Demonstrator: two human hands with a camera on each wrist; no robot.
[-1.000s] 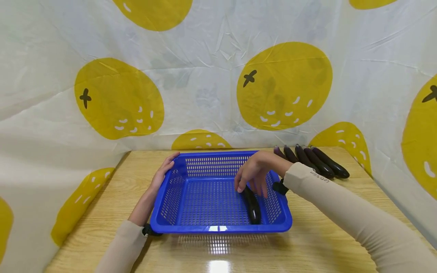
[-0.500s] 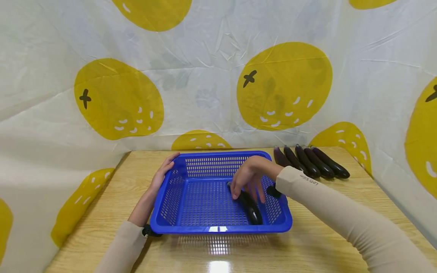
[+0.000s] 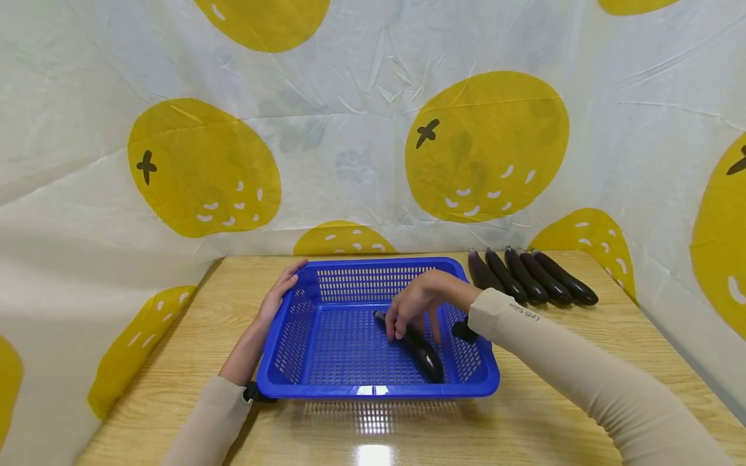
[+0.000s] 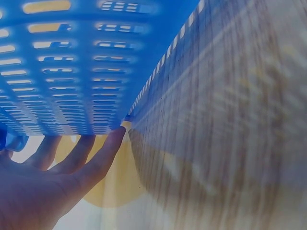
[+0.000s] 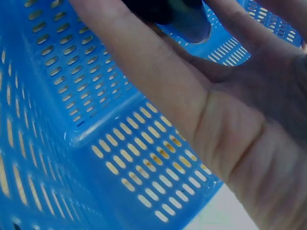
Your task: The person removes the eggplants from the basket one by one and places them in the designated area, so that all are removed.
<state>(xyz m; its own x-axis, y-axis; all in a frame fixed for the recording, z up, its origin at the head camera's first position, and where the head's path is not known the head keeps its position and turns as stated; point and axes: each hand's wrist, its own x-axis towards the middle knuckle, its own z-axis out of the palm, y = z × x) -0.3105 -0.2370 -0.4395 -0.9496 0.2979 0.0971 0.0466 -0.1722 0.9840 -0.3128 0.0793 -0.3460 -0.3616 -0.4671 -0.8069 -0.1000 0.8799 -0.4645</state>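
Note:
In the head view, a blue plastic basket (image 3: 379, 391) with slotted walls stands on the table. My left hand (image 3: 277, 298) holds its left side near the far corner; the left wrist view has these fingers (image 4: 98, 160) against the outer wall. Reaching inside from the right, my right hand (image 3: 412, 309) grips the stem half of a dark, glossy eggplant (image 3: 424, 358), which lies slanted over the basket floor. Its blunt end points to the near right corner. The right wrist view has the eggplant (image 5: 189, 21) between thumb and fingers, mostly hidden by the hand.
Several more eggplants (image 3: 550, 278) lie side by side on the wooden table (image 3: 559, 414), behind and right of the basket. A white cloth (image 3: 344, 155) printed with yellow fruit hangs behind the table and along its sides.
My right hand has shifted left and slightly nearer, swinging the eggplant's stem end leftward so it lies more slanted. The left hand and the basket have stayed in place.

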